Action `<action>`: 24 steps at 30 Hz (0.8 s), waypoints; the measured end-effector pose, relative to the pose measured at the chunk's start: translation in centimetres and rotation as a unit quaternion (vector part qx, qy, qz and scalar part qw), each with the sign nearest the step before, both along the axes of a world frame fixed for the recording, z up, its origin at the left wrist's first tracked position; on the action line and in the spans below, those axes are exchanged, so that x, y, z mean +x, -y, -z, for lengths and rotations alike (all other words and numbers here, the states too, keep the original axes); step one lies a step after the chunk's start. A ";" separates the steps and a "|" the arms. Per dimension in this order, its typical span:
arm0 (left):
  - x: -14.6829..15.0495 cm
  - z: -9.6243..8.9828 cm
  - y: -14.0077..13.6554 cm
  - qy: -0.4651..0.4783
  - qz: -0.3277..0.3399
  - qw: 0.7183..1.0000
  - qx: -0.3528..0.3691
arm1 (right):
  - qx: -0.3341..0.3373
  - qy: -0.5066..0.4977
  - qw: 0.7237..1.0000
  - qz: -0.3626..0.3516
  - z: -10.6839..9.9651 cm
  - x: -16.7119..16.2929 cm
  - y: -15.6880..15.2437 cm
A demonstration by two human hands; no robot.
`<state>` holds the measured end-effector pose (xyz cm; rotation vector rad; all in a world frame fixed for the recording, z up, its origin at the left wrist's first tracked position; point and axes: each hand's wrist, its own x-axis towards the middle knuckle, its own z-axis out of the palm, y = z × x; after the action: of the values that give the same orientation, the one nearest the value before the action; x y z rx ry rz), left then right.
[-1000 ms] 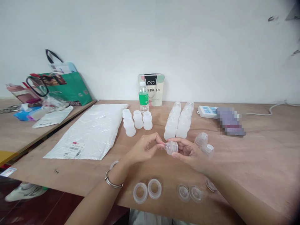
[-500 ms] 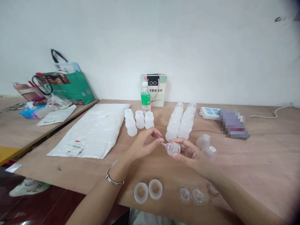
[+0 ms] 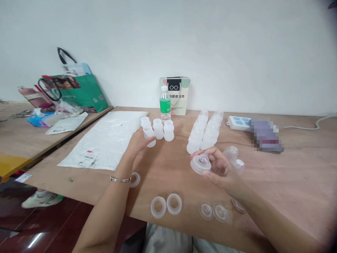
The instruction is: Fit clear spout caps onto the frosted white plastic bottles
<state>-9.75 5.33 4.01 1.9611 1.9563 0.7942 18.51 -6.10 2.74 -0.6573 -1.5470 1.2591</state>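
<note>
My right hand point(image 3: 219, 165) holds a clear baby bottle nipple point(image 3: 203, 160) set in a white collar ring point(image 3: 197, 167), its tip pointing up. My left hand point(image 3: 138, 142) is round the front white bottle body point(image 3: 149, 135), thumb across its front; that bottle still stands on the table. Beside it are more open-topped bottle bodies point(image 3: 158, 129). Near the table edge lie collar rings point(image 3: 159, 217) and loose clear nipples point(image 3: 220, 220). Two clear dome caps point(image 3: 231, 153) are just beyond my right hand.
Two rows of capped bottles point(image 3: 195, 137) stand at the back centre. A water bottle point(image 3: 165, 105) stands before a paper bag point(image 3: 181, 105). On the left are a white plastic mailer point(image 3: 105, 140) and a green bag point(image 3: 91, 95); on the right, a power strip point(image 3: 238, 123).
My left hand has let go of the nipple tip and moved left to the front bottle body. My right hand has turned the nipple and ring from pointing left to pointing up.
</note>
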 end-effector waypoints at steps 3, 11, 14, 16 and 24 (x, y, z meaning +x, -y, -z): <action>0.7 -0.5 1.1 0.037 0.010 0.999 0.030 | -0.011 0.001 1.000 0.020 0.1 -0.1 0.0; 4.6 -2.3 5.7 0.148 0.480 0.852 -0.146 | -0.049 -0.050 0.996 0.055 0.4 -0.5 -0.3; 6.0 -2.0 6.3 0.146 0.521 0.809 -0.229 | -0.049 -0.048 0.996 0.051 0.4 -0.6 -0.3; 6.4 -1.6 6.3 0.150 0.515 0.805 -0.253 | -0.045 -0.040 0.997 0.043 0.4 -0.6 -0.2; 6.3 -0.1 5.9 0.263 0.520 0.733 -0.350 | -0.016 0.041 0.999 -0.020 -0.2 -0.1 0.3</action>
<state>-3.49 -0.59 4.08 1.6533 0.4643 0.1688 18.40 -6.43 2.90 -0.7090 -1.6178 1.3026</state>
